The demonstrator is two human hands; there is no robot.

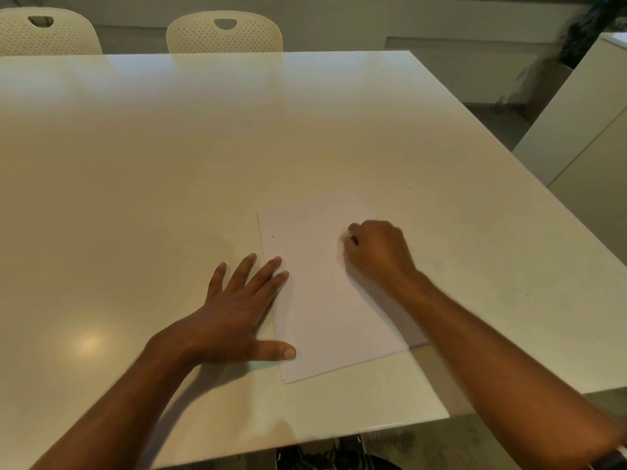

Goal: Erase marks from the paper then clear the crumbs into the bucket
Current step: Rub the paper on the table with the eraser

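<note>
A white sheet of paper (322, 300) lies on the cream table (169, 164), near its front right corner. My left hand (237, 310) lies flat with spread fingers on the paper's left edge, pressing it down. My right hand (376, 252) is curled into a fist over the paper's upper right part. A small pale thing, probably an eraser, shows at its fingertips, mostly hidden. A few tiny dark crumbs (273, 236) dot the paper's upper left. No bucket is in view.
Two cream perforated chairs (224, 32) stand at the table's far side. A white cabinet (583, 130) stands to the right of the table. The table's right edge runs close to my right forearm.
</note>
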